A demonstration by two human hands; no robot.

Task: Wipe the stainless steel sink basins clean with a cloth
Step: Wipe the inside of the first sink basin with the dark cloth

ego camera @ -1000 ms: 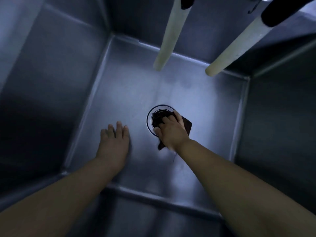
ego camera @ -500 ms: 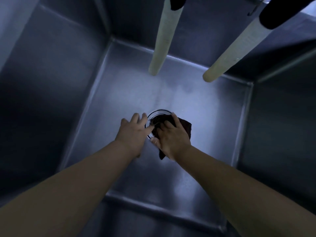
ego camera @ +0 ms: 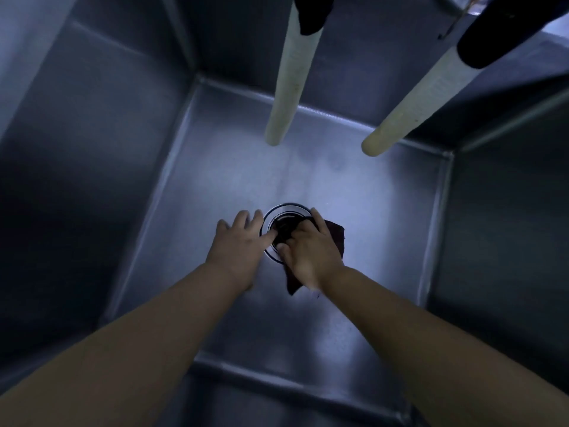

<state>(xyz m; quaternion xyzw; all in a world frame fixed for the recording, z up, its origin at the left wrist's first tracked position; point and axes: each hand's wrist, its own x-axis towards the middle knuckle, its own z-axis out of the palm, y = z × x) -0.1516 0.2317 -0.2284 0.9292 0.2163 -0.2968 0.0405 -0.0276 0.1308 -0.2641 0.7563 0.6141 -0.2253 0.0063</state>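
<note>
Right hand: fingers curled over a dark cloth, pressing it into the drain at the middle of the basin floor. Cloth corners stick out past the hand, one toward the right, one below the wrist. Left hand: fingers loosely spread, holding nothing, thumb tip on the drain's left rim, just beside the right hand. Two pale hoses hang over the far side of the basin.
</note>
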